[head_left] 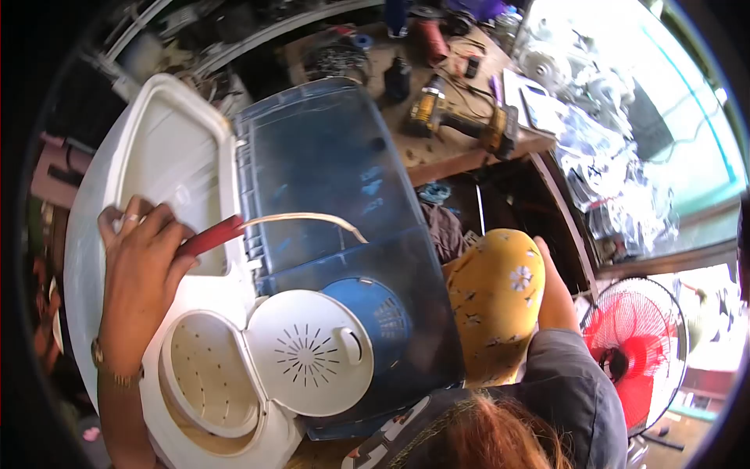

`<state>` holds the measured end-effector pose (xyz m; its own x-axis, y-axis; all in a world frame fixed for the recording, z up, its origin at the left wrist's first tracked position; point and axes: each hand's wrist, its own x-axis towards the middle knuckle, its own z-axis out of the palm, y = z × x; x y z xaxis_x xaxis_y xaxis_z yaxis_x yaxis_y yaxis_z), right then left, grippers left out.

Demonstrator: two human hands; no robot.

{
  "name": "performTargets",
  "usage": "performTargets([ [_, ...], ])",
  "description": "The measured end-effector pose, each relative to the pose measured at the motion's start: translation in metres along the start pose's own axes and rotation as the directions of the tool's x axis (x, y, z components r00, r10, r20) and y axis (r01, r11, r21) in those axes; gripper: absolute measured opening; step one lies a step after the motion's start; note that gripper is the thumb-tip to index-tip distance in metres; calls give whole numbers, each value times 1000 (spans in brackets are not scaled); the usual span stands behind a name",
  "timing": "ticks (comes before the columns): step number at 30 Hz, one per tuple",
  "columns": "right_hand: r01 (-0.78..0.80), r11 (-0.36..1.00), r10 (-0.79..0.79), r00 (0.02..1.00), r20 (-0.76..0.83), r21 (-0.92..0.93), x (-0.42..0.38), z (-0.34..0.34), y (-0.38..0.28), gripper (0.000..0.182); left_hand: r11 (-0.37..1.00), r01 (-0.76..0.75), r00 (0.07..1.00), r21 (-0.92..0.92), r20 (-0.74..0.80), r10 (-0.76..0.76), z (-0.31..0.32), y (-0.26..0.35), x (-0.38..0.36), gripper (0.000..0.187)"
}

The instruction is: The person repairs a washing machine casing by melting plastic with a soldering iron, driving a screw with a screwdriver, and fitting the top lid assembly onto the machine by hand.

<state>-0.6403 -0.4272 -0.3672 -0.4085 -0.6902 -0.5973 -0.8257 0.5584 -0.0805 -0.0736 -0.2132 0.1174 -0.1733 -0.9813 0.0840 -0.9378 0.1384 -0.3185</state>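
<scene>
My left hand (144, 246), with a ring and a bracelet, is closed around a red handle (209, 238). A thin, pale, curved strip (308, 216) sticks out of its end; I cannot make out the tool's kind. The hand is over the open lid (176, 168) of a white twin-tub washing machine (211, 301). Below is the round spin tub (211, 367), its slotted white cover (305, 375) swung open to the right. My right arm (556, 293) extends beside my knee in yellow flowered cloth (496, 301); its hand is mostly hidden behind the knee.
A large translucent blue lid (336, 172) lies open right of the tubs. Behind it, a wooden bench (433, 152) bears a yellow-black drill (461, 117), a dark bottle (397, 80) and cables. A red fan (633, 352) stands at right, near plastic-wrapped parts (617, 164).
</scene>
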Motion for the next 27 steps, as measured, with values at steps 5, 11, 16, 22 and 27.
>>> performTargets([
  [5, 55, 995, -51, 998, -46, 84, 5, -21, 44, 42, 998, -39, 999, 44, -8, 40, 0, -7, -4, 19],
  [11, 268, 757, -275, 958, -82, 596, 19, -61, 121, 48, 977, -87, 994, 192, -53, 98, 13, -11, -12, 13],
  [16, 388, 303, -516, 835, -192, 871, -58, -71, 126, 42, 939, -99, 993, 330, -27, 114, 13, -6, -13, 11],
  [22, 563, 312, -478, 789, -385, 766, -173, -149, 25, 41, 940, -115, 988, 321, -59, 142, 15, -8, -13, 10],
  [27, 880, 188, -783, 402, -475, 436, -302, -226, -191, 39, 943, -121, 985, 310, -78, 152, 19, -7, -15, 11],
])
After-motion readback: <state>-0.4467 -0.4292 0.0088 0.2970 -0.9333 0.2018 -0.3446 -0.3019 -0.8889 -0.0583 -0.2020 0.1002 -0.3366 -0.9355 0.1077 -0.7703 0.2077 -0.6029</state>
